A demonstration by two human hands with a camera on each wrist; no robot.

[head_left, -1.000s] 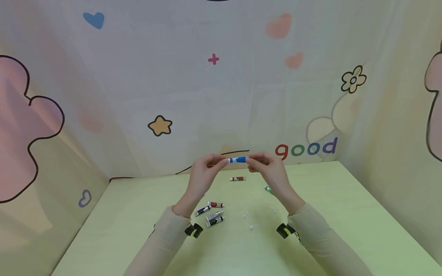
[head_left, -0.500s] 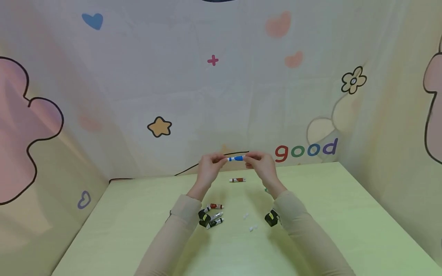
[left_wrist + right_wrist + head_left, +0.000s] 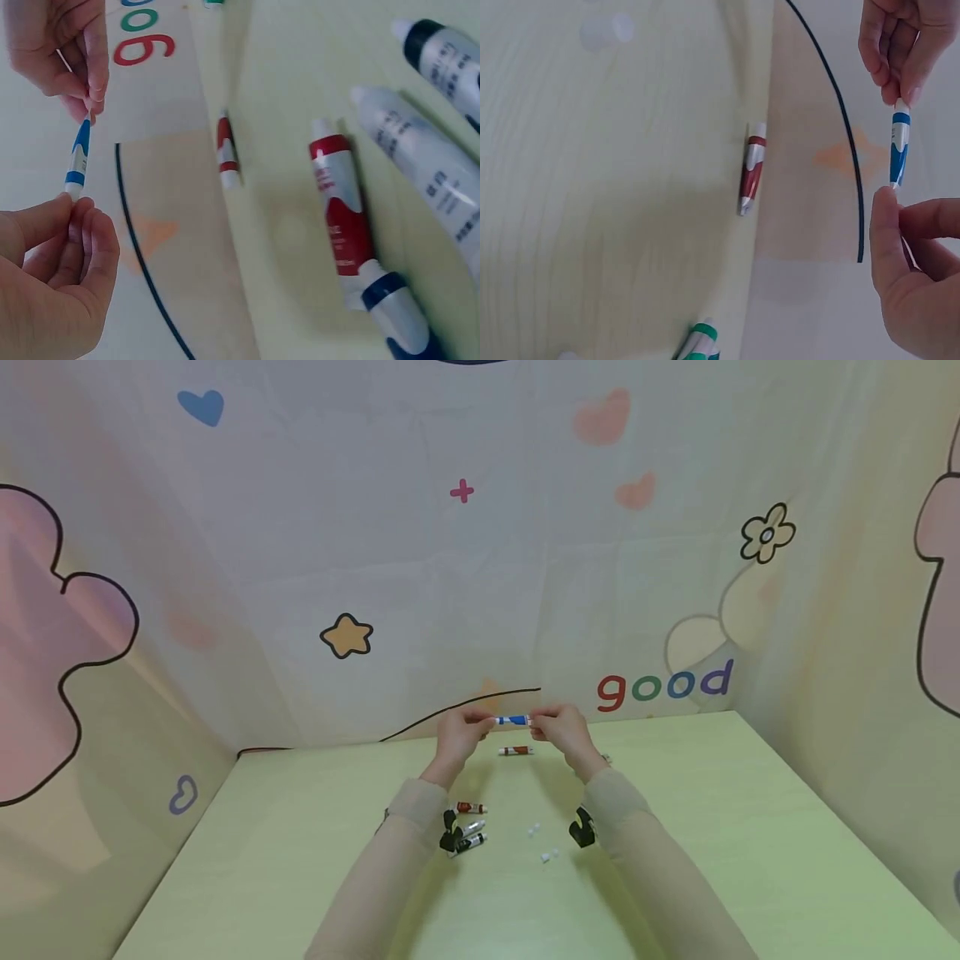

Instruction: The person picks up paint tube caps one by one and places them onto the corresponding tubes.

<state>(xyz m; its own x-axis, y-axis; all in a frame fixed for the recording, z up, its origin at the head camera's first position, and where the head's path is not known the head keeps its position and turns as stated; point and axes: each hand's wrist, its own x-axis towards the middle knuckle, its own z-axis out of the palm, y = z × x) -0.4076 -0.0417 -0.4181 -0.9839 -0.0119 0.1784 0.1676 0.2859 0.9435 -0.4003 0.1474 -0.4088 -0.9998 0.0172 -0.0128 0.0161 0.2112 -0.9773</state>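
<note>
Blue tube (image 3: 513, 721), level in midair: left hand (image 3: 457, 737) pinches its white end, right hand (image 3: 564, 732) the other. Fingertip grips look thin, so a hard twist could drop it onto the table (image 3: 750, 827), near the red-brown tube (image 3: 516, 750). Versus half a second ago, hands and tube sit lower.

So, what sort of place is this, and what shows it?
Perhaps a screened-off craft or filming corner: cartoon-printed cloth hangs behind and beside a pale table with small coloured tubes on it.

This was a screened-off workspace — cloth (image 3: 487, 568) printed with hearts (image 3: 201, 407) and "good" (image 3: 665, 685) enclosed the desk (image 3: 712, 793) on three sides.
</note>
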